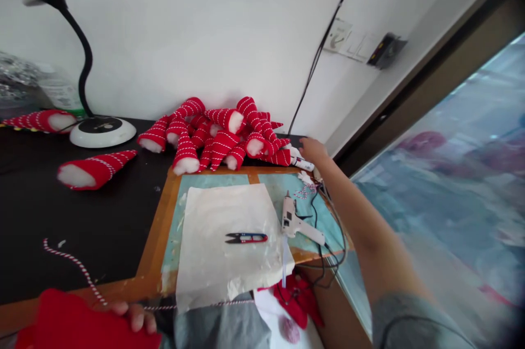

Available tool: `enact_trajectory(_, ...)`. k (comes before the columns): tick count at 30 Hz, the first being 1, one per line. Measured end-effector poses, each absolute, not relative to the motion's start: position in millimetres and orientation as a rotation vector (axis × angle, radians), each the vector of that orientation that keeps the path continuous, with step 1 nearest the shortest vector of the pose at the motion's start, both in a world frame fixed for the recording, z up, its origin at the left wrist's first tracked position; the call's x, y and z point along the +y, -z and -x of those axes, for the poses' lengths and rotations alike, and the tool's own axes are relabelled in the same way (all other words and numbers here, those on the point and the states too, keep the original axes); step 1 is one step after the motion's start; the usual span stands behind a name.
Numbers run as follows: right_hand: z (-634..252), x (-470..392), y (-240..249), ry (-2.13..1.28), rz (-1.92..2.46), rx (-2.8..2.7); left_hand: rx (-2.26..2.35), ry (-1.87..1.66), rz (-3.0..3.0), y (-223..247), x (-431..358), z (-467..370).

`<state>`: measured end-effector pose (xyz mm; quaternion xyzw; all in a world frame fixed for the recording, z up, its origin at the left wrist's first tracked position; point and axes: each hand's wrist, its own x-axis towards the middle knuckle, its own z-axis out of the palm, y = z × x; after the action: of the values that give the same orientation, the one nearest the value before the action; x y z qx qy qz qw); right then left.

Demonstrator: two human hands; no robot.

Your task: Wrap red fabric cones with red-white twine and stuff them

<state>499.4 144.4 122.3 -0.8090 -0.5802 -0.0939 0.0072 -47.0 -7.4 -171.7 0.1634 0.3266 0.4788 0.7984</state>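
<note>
At the bottom left, my left hand (137,317) has its fingers curled over a red felt piece (88,321). A red-and-white twisted cord (77,267) runs beside those fingers. My right arm reaches to the back right, where my right hand (314,151) is beside a small white bottle (302,163); its fingertips are too unclear to tell what they touch. Left of it lies a pile of red stuffed cones (223,144) with white stitched lines. Small thread snips (246,238) rest on a white sheet (221,267), next to a white glue gun (301,223).
A desk lamp (102,131) stands at the back left. One stuffed cone (96,169) lies before it, another (39,121) to its left. Cables (342,239) loop at the board's right edge. A window (463,174) borders the right side.
</note>
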Motion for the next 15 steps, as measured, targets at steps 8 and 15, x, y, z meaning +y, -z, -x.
enact_trajectory(8,-482,19,-143,0.397,2.386,-1.678,0.938,-0.937,-0.389,75,-48,15)
enact_trajectory(15,-399,-99,-59,-0.092,1.891,-1.648,0.794,-0.81,-0.595,-6,-71,-34)
